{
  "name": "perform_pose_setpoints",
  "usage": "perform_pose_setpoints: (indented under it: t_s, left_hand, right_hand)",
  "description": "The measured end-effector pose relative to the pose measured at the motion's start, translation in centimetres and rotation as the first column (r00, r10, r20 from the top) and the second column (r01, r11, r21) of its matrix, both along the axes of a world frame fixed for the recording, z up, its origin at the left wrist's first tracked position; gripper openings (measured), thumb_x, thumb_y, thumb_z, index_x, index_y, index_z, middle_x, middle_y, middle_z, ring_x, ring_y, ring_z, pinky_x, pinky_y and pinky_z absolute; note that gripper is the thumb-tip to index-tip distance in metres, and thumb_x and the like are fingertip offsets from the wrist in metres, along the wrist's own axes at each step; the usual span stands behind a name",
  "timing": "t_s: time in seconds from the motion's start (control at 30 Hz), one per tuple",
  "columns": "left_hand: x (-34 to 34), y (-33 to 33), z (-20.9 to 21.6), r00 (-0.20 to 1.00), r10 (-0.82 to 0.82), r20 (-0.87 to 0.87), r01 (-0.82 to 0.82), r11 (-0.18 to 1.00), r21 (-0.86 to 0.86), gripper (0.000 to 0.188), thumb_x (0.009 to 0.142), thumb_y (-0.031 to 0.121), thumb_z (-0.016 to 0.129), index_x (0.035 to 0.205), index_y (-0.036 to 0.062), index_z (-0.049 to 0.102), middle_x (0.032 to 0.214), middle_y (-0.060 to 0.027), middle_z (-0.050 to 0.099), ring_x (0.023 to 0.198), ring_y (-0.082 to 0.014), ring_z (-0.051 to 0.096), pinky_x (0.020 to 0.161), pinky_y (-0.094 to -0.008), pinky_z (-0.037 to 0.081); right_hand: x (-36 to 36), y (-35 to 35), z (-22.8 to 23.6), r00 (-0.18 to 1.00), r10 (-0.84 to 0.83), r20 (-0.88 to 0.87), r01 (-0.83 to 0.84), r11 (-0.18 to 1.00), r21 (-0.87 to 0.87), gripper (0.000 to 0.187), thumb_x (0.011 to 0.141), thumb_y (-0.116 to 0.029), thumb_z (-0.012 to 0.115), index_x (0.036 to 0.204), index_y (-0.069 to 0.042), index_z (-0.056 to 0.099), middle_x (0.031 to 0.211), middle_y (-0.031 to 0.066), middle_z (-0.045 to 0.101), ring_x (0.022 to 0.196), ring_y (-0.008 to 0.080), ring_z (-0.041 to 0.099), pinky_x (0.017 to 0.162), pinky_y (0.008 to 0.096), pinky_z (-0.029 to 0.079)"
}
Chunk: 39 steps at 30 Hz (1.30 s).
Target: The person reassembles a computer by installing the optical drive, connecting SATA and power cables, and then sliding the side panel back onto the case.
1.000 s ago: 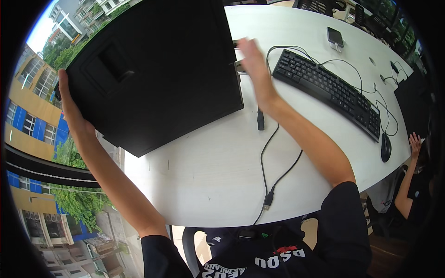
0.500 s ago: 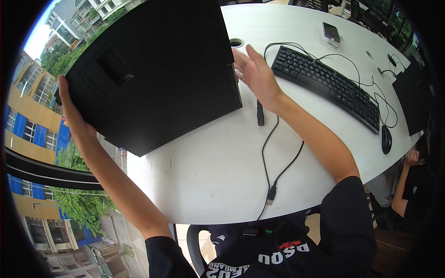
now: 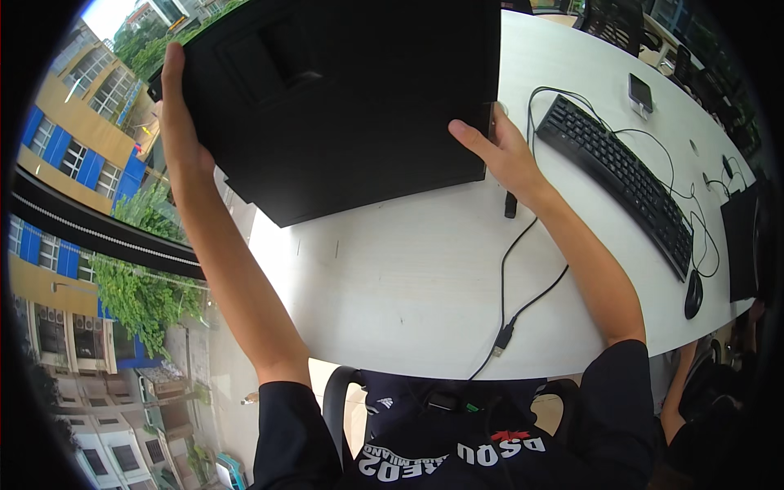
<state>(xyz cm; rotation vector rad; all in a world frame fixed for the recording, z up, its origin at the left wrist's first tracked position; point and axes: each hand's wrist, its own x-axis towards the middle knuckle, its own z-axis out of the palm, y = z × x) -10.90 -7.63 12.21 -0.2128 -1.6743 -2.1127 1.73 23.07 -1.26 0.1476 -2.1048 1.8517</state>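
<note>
A large black computer case [image 3: 359, 122] with a recessed grip in its side panel stands over the far left part of the white table [image 3: 392, 278]. My left hand [image 3: 184, 135] is wrapped round its left edge, most of the fingers hidden behind it. On the opposite edge my right hand [image 3: 513, 155] has its thumb on the panel facing me, with its other fingers behind the case. Close below my right hand a black cable end [image 3: 510, 204] lies on the tabletop.
A black keyboard [image 3: 621, 180], a mouse [image 3: 693, 294] and a phone [image 3: 640, 93] lie to the right. A USB cable [image 3: 503, 336] runs over the table's front edge. Windows border the left side; another person's arm [image 3: 677, 396] shows at the lower right.
My right hand, earlier held with fingers apart beside the case, now grips its right edge. My left hand keeps its hold. The whole view has shifted, with the table's things further right.
</note>
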Motion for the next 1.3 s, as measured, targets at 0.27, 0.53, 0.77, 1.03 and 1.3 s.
perform_pose_setpoints:
  t_s: [0.27,0.53,0.77,1.03,1.3]
  left_hand:
    - [0.0,-1.6,-0.4,0.997,-0.079,-0.014,0.077,0.990,-0.122,0.087,0.088,0.062,0.072,0.147,0.0011,0.054,0.140,-0.0134,0.061,0.128,-0.0243,0.060,0.113,-0.0349,0.043]
    - [-0.2,-2.3,-1.4,0.992,-0.094,-0.088,0.087,0.993,-0.081,0.082,0.091,0.063,0.069,0.137,-0.0038,0.060,0.129,-0.0157,0.067,0.120,-0.0253,0.065,0.107,-0.0362,0.049]
    - [1.8,-2.8,-2.7,0.980,-0.053,-0.192,0.058,0.998,0.020,0.108,0.080,0.060,0.082,0.140,-0.0200,0.041,0.132,-0.0240,0.062,0.121,-0.0290,0.064,0.106,-0.0354,0.050]
    - [2.9,-3.1,-3.2,0.997,-0.019,-0.073,0.018,1.000,-0.014,0.117,0.077,0.064,0.082,0.142,-0.0214,0.036,0.136,-0.0259,0.055,0.124,-0.0281,0.058,0.107,-0.0351,0.045]
    - [2.1,-4.6,-4.0,0.996,0.087,-0.033,-0.086,0.996,0.034,0.089,0.084,0.055,0.081,0.134,-0.0111,0.050,0.120,-0.0169,0.066,0.109,-0.0221,0.067,0.095,-0.0338,0.054]
  right_hand:
    - [-0.1,-0.3,-1.7,0.995,-0.031,-0.093,0.038,0.997,0.074,0.064,0.100,-0.046,0.069,0.141,-0.001,0.051,0.123,0.0103,0.065,0.116,0.0174,0.060,0.102,0.0297,0.045]
    - [0.0,0.5,-2.4,0.994,-0.040,-0.106,0.052,0.992,0.115,0.062,0.098,-0.048,0.071,0.134,-0.001,0.054,0.111,0.0052,0.066,0.101,0.0114,0.061,0.091,0.0257,0.048]
    - [1.3,0.8,1.8,0.988,-0.046,0.147,0.041,0.999,0.034,0.075,0.074,-0.031,0.090,0.136,-0.003,0.057,0.127,0.0144,0.063,0.130,0.0270,0.054,0.117,0.0413,0.035]
    - [1.9,0.9,5.0,0.996,-0.071,-0.059,0.071,0.997,0.002,0.076,0.082,-0.028,0.080,0.146,0.000,0.051,0.145,0.0201,0.055,0.140,0.0296,0.048,0.119,0.0416,0.032]
    - [11.9,-3.7,16.4,0.915,-0.067,-0.398,0.259,0.853,0.452,0.039,0.084,-0.015,0.069,0.121,-0.002,0.069,0.108,0.0154,0.071,0.102,0.0216,0.068,0.094,0.0364,0.053]
